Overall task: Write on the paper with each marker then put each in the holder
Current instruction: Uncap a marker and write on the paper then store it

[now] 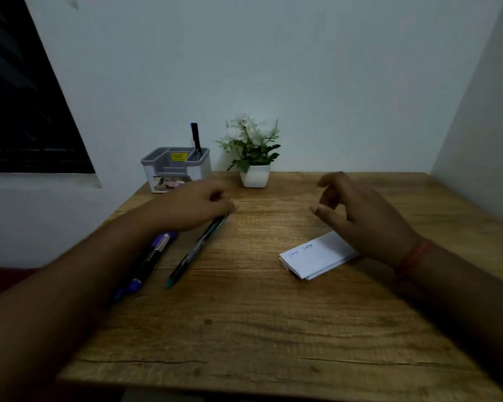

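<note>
A green marker (195, 249) lies slantwise on the wooden table (244, 329). My left hand (195, 204) covers its far end with the fingers curled round it; the hand is blurred. A blue marker (148, 262) lies beside it, partly hidden under my left forearm. The folded white paper (314, 258) carries blue writing. My right hand (357, 210) hovers just above the paper's far end, its fingers loosely curled and holding nothing. The grey holder (174, 166) stands at the back left with one dark marker (196, 139) upright in it.
A small plant in a white pot (254, 169) stands against the back wall, right of the holder. Walls close the table at the back and right. A dark window is at the far left. The table's left edge runs close to the blue marker.
</note>
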Available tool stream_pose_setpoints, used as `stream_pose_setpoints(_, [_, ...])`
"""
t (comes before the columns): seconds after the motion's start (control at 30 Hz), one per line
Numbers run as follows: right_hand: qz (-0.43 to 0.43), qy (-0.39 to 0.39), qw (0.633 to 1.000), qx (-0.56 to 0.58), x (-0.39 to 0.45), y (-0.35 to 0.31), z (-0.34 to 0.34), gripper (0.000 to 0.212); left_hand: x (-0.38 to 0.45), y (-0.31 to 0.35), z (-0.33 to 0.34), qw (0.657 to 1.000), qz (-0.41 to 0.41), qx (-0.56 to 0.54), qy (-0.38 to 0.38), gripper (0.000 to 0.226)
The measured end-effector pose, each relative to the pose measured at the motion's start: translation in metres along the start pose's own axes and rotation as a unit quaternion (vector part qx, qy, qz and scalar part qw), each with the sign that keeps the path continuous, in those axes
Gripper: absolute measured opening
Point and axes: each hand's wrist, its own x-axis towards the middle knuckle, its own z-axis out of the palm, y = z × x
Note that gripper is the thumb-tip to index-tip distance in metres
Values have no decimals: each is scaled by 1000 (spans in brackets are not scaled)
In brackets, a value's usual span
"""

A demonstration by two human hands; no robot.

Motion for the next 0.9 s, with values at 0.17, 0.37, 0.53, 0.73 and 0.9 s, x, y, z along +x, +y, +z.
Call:
stream_pose_setpoints(0.17, [-28,-28,999,25,-2,-1,4,46,20,31,8,963,-67,-258,44,20])
stream_pose_setpoints(0.37, [-85,-29,993,78,-7,-10,7,54,39,67,43,853,-132,-499,74,24])
stream_pose_setpoints(0.53, [-118,56,981,143,-10,-16,8,26,37,79,67,836,-93,-537,59,23])
stream_pose_setpoints(0.73, [-16,75,931,358,-10,-19,9,14,29,71,78,938,-1,-345,29,36])
stream_pose_setpoints(0.9, [-16,83,934,346,-10,-27,10,8,32,71,75,946,-4,-323,32,37])
